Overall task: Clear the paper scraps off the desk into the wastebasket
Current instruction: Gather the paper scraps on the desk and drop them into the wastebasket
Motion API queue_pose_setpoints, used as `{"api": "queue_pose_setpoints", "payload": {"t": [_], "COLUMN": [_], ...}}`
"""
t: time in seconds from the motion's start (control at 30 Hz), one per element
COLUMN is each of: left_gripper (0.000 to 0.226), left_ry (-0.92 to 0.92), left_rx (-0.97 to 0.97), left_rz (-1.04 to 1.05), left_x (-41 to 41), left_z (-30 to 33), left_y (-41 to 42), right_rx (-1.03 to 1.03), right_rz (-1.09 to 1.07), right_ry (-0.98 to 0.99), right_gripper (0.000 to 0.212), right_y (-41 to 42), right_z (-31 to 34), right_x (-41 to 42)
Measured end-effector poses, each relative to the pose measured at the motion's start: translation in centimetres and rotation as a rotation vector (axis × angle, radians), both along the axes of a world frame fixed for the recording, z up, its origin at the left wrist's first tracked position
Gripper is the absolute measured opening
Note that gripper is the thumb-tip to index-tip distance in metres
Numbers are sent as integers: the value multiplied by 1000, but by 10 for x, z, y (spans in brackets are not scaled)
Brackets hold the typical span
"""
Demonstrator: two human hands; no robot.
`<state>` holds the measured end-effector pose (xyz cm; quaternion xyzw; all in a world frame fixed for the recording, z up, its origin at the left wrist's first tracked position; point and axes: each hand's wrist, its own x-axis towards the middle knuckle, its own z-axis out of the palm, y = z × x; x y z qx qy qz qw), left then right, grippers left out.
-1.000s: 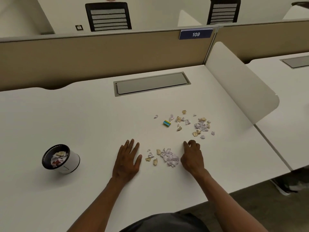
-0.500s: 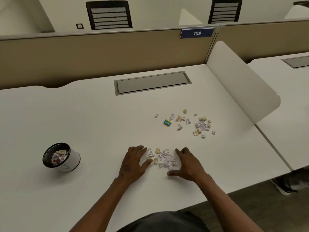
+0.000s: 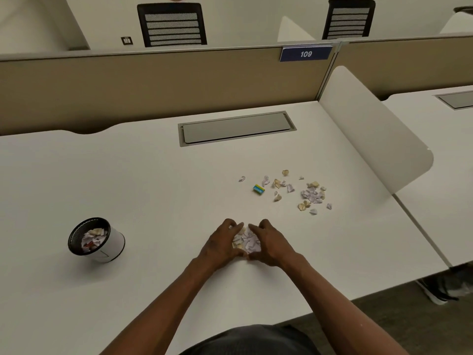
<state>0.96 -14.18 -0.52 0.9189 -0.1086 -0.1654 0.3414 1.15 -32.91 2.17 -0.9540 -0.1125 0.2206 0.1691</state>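
A small heap of white and tan paper scraps [image 3: 246,242] lies on the white desk [image 3: 153,190] near its front edge. My left hand [image 3: 221,243] and my right hand [image 3: 270,243] cup the heap from either side, fingers curled around it and fingertips nearly meeting at the far side. Several more scraps [image 3: 311,194] lie scattered farther back to the right. The wastebasket [image 3: 98,240], a small black mesh cup with a white band, stands at the left, holding scraps.
A small yellow and blue eraser [image 3: 258,189] lies among the scattered scraps. A grey cable hatch [image 3: 236,128] is set into the desk's back. A white side divider [image 3: 373,129] borders the right; a tan partition with plate 109 [image 3: 305,54] runs behind.
Both hands have swept inward from either side and closed around the near scraps, pushing them from a loose spread into one tight heap. The far scraps and wastebasket have not moved.
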Motion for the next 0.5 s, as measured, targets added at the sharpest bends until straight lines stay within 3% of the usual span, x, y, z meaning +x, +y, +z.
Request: {"api": "queue_pose_setpoints", "payload": {"t": [0.1, 0.2, 0.37, 0.5], "left_gripper": [53, 26, 20, 21], "left_ry": [-32, -90, -134, -38], "left_rx": [-40, -76, -176, -265], "left_rz": [1, 20, 146, 357], "left_x": [-3, -9, -15, -16], "left_z": [2, 1, -4, -3], "left_y": [-6, -7, -6, -4], "right_rx": [110, 167, 254, 404], "right_rz": [-39, -63, -131, -290], "right_ry": [-78, -128, -158, -96], "right_gripper": [50, 27, 21, 27], "right_y": [9, 13, 18, 18], "right_z": [-2, -6, -11, -14], "right_x": [-2, -5, -7, -3]}}
